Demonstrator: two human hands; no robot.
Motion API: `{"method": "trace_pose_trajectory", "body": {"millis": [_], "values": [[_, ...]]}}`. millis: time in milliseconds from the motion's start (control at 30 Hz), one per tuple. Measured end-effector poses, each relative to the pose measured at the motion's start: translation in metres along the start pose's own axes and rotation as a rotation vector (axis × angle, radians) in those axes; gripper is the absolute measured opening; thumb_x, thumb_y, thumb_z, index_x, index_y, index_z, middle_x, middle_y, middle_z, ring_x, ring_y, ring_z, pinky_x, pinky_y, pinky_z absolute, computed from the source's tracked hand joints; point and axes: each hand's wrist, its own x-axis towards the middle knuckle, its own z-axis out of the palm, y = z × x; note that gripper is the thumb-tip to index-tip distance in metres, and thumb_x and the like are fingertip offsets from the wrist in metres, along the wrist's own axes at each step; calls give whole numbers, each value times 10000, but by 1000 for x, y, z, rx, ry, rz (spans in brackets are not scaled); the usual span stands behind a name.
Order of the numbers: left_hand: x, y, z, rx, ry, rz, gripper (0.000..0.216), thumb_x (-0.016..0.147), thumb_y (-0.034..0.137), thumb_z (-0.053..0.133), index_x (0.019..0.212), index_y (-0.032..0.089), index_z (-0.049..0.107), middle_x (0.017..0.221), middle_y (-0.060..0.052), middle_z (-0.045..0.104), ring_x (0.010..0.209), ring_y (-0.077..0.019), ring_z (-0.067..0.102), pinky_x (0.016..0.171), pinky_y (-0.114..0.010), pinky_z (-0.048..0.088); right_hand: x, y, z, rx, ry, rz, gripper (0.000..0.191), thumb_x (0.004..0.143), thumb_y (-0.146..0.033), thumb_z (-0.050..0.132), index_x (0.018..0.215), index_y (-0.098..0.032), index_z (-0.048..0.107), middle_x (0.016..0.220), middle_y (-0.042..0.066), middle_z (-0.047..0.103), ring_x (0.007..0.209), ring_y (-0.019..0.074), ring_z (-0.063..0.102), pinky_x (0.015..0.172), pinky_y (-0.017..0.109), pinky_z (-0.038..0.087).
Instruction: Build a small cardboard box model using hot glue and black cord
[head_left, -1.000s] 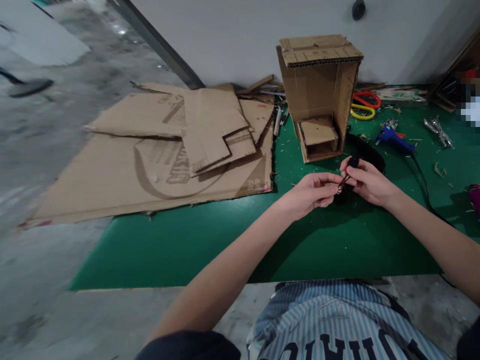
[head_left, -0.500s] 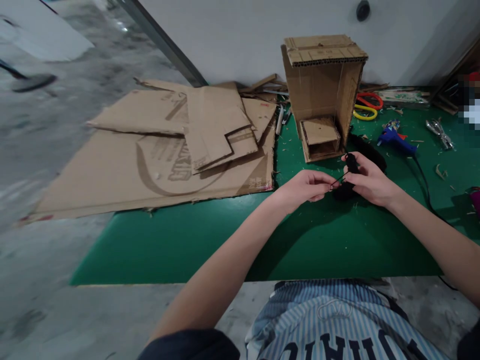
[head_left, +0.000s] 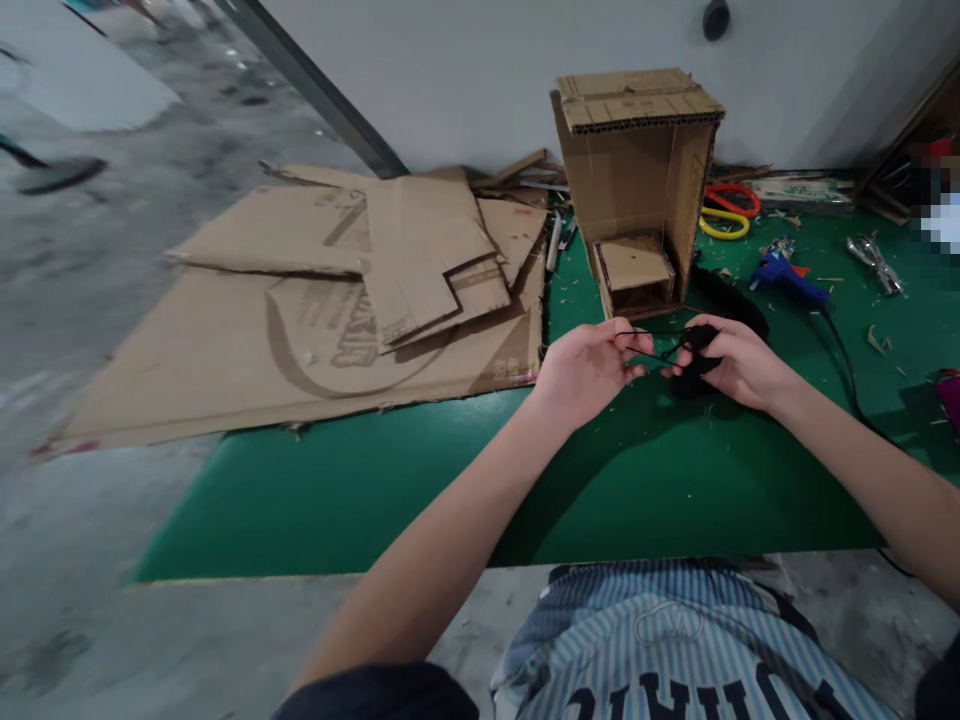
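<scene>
My right hand (head_left: 742,362) is closed on a small bundle of black yarn (head_left: 699,372), its fingers wrapped over the top. From the bundle a thin black strand (head_left: 658,332) runs across to my left hand (head_left: 585,375), looped over the fingertips with thumb and fingers curled round it. The two hands are a short gap apart, just in front of an open-fronted cardboard box structure (head_left: 694,200) that stands upright and has a smaller box in its base. Behind my right hand lies a dark fuzzy black piece (head_left: 733,303), partly hidden.
Cut cardboard sheets (head_left: 420,240) cover the left of the green table (head_left: 337,500). To the right are a blue glue gun (head_left: 789,282) with its cord, red and yellow scissor handles (head_left: 724,224), and a clear-wrapped item (head_left: 874,262). Cardboard scraps lie along the wall.
My left hand has turned palm-up and moved slightly left, opening a wider loop of strand between the hands. My right hand keeps hold of the black bundle. The view has shifted slightly.
</scene>
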Motion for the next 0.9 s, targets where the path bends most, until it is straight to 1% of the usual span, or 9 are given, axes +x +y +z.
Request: {"method": "trace_pose_trajectory", "body": {"millis": [100, 167, 233, 333, 433, 533, 633, 767, 900], "values": [[-1, 0, 4, -5, 38, 71, 262, 759, 260, 776, 615, 174, 574, 708, -35, 636, 814, -171, 705, 709, -258, 587, -3, -5, -2, 52, 19, -32, 355, 586, -200, 751, 929, -228, 662, 715, -43, 627, 681, 130, 592, 698, 332, 581], [-2, 0, 7, -15, 18, 125, 304, 789, 221, 778, 609, 184, 535, 614, 11, 540, 696, -141, 664, 696, -248, 574, -4, -7, -3, 38, 18, -41, 427, 585, -195, 786, 1002, -228, 705, 749, -45, 617, 682, 110, 552, 607, 261, 521], [-5, 2, 10, -24, -2, 153, 370, 843, 208, 771, 611, 193, 483, 539, 64, 401, 528, -90, 529, 661, -236, 551, -6, -7, -2, 9, -29, -15, 488, 601, -206, 825, 1081, -229, 743, 749, -48, 589, 694, 107, 532, 569, 236, 484], [-7, 6, 12, -38, 14, 125, 428, 942, 273, 720, 621, 196, 447, 524, 91, 276, 417, -56, 343, 551, -212, 470, -6, -6, -2, -16, -37, -4, 488, 640, -246, 892, 1112, -235, 766, 768, -49, 577, 711, 106, 535, 602, 258, 527], [-8, 11, 9, -96, 47, 135, 413, 993, 376, 663, 652, 186, 528, 535, 85, 280, 397, -45, 289, 453, -189, 349, -3, -5, -4, 38, 48, -69, 457, 620, -290, 954, 1033, -244, 762, 817, -46, 604, 735, 103, 572, 661, 292, 587], [-7, 17, 5, -117, 103, 186, 403, 1024, 439, 611, 716, 180, 626, 525, 84, 283, 381, -39, 259, 413, -179, 284, 0, -3, -8, 54, 46, -106, 464, 608, -329, 988, 989, -250, 735, 825, -47, 616, 748, 105, 602, 687, 300, 608], [-7, 21, 4, -31, 106, 200, 332, 1051, 362, 573, 808, 181, 708, 477, 98, 224, 360, -48, 201, 389, -175, 252, 2, 0, -12, 8, 36, -118, 481, 610, -353, 999, 964, -247, 690, 816, -52, 620, 749, 101, 617, 691, 289, 609], [-10, 25, 10, 63, 89, 258, 245, 1013, 174, 595, 789, 179, 692, 471, 102, 250, 362, -48, 207, 395, -165, 280, 0, 2, -15, -66, 34, -118, 531, 581, -394, 1014, 920, -226, 642, 784, -65, 618, 697, 92, 628, 667, 284, 606], [-17, 39, 18, -17, 119, 313, 277, 951, 178, 633, 676, 180, 607, 569, 57, 427, 453, -56, 423, 488, -182, 454, -1, 1, -15, -113, 41, -120, 524, 544, -358, 1032, 880, -197, 664, 768, -56, 636, 602, 83, 613, 557, 249, 545]]}}
